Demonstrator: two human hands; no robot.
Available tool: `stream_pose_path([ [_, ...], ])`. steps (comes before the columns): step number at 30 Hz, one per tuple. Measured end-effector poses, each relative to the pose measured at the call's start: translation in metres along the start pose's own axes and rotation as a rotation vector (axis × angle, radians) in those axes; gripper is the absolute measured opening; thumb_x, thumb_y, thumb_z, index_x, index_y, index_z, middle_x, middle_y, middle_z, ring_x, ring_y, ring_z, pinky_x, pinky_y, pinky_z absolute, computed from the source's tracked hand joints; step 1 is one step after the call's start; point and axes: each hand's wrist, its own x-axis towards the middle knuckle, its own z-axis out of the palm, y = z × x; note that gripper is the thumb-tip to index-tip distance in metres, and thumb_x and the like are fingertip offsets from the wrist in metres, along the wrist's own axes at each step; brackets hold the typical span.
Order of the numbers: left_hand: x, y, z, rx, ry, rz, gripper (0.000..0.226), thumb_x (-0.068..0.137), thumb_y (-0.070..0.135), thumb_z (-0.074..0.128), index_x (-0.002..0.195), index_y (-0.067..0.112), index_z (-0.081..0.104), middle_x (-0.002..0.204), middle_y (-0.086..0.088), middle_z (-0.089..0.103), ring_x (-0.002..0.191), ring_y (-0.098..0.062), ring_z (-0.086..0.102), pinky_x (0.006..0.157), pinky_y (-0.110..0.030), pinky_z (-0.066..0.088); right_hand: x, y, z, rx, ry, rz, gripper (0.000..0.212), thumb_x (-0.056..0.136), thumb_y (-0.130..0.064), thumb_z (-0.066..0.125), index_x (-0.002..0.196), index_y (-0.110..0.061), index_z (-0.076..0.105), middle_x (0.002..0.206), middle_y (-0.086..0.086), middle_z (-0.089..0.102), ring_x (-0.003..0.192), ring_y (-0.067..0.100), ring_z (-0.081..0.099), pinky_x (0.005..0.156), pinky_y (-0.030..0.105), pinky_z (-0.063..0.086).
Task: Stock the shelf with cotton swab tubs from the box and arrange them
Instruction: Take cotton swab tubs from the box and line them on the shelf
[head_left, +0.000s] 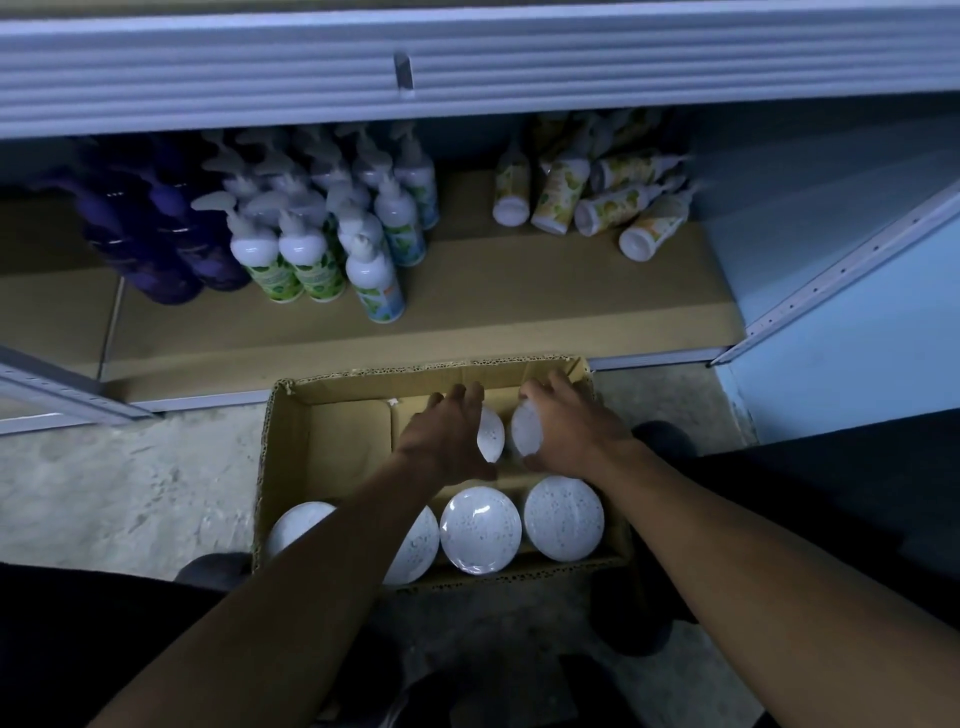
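An open cardboard box (291, 467) stands on the floor in front of the bottom shelf (519, 306). Several round white-lidded cotton swab tubs fill its near row, among them one in the middle (480, 530) and one to its right (563, 517). My left hand (447, 439) curls round a tub (492, 434) at the box's far right. Beside it my right hand (569, 426) grips another tub (525, 428). The two tubs sit close together. My left forearm hides part of the near-left tubs.
On the shelf stand dark purple bottles (156, 234) at left, white pump bottles (317, 228) in the middle, and several yellow-printed bottles (597, 192) lying toppled at right. An upper shelf edge (467, 67) overhangs. A blue wall (857, 338) closes the right side.
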Motion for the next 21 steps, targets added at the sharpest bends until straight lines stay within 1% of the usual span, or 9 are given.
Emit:
stream_pose_path([
  [3, -0.004, 0.0, -0.009, -0.017, 0.032, 0.014, 0.093, 0.063, 0.04, 0.087, 0.137, 0.013, 0.036, 0.137, -0.008, 0.045, 0.122, -0.033, 0.044, 0.093, -0.048, 0.049, -0.004, -0.003, -0.006, 0.0, 0.031, 0.001, 0.082, 0.071, -0.049, 0.081, 0.137, -0.03, 0.037, 0.144, 0.002, 0.029, 0.128, 0.032, 0.042, 0.094, 0.054, 0.049],
  [5, -0.008, 0.0, -0.017, -0.012, 0.059, 0.029, 0.095, 0.062, 0.04, 0.087, 0.139, 0.013, 0.037, 0.137, -0.008, 0.042, 0.123, -0.033, 0.042, 0.095, -0.047, 0.048, -0.009, -0.005, -0.011, 0.025, 0.063, -0.004, 0.081, 0.07, -0.045, 0.081, 0.137, -0.031, 0.038, 0.14, 0.002, 0.029, 0.128, 0.03, 0.041, 0.093, 0.054, 0.05],
  [8, -0.015, 0.001, -0.031, 0.047, 0.104, 0.045, 0.095, 0.062, 0.042, 0.084, 0.14, 0.014, 0.038, 0.137, -0.009, 0.039, 0.122, -0.032, 0.042, 0.097, -0.046, 0.046, -0.019, -0.009, -0.02, 0.055, 0.116, -0.028, 0.08, 0.069, -0.045, 0.081, 0.136, -0.031, 0.041, 0.138, 0.003, 0.029, 0.126, 0.029, 0.04, 0.091, 0.052, 0.052],
  [11, -0.023, 0.003, -0.047, 0.102, 0.133, 0.063, 0.094, 0.062, 0.045, 0.083, 0.139, 0.013, 0.04, 0.135, -0.009, 0.04, 0.12, -0.032, 0.044, 0.099, -0.045, 0.044, -0.028, -0.016, -0.034, 0.045, 0.179, -0.065, 0.08, 0.069, -0.044, 0.082, 0.138, -0.03, 0.042, 0.138, 0.003, 0.03, 0.123, 0.029, 0.042, 0.09, 0.047, 0.052],
  [15, -0.038, 0.006, -0.074, 0.085, 0.206, 0.093, 0.096, 0.06, 0.044, 0.085, 0.14, 0.011, 0.044, 0.135, -0.009, 0.044, 0.118, -0.033, 0.049, 0.096, -0.043, 0.047, -0.042, -0.023, -0.056, 0.058, 0.256, -0.123, 0.085, 0.068, -0.041, 0.084, 0.142, -0.029, 0.044, 0.137, 0.004, 0.032, 0.125, 0.028, 0.042, 0.09, 0.044, 0.052],
  [17, -0.047, 0.009, -0.088, 0.088, 0.242, 0.121, 0.09, 0.059, 0.042, 0.086, 0.135, 0.01, 0.05, 0.13, -0.012, 0.049, 0.116, -0.032, 0.051, 0.094, -0.041, 0.047, -0.05, -0.025, -0.067, 0.078, 0.291, -0.154, 0.086, 0.069, -0.04, 0.084, 0.144, -0.028, 0.044, 0.136, 0.004, 0.033, 0.126, 0.027, 0.041, 0.091, 0.043, 0.051],
  [19, -0.057, 0.013, -0.101, 0.118, 0.276, 0.142, 0.08, 0.058, 0.042, 0.085, 0.126, 0.01, 0.056, 0.124, -0.012, 0.054, 0.113, -0.031, 0.053, 0.092, -0.039, 0.047, -0.058, -0.028, -0.078, 0.09, 0.322, -0.186, 0.086, 0.07, -0.04, 0.083, 0.145, -0.028, 0.044, 0.135, 0.004, 0.035, 0.126, 0.026, 0.041, 0.094, 0.042, 0.049],
  [21, -0.069, 0.017, -0.115, 0.142, 0.316, 0.153, 0.075, 0.058, 0.042, 0.084, 0.121, 0.011, 0.058, 0.121, -0.011, 0.055, 0.108, -0.031, 0.055, 0.088, -0.038, 0.048, -0.066, -0.031, -0.09, 0.086, 0.349, -0.213, 0.088, 0.069, -0.042, 0.082, 0.147, -0.029, 0.042, 0.135, 0.003, 0.035, 0.126, 0.026, 0.042, 0.096, 0.042, 0.048],
])
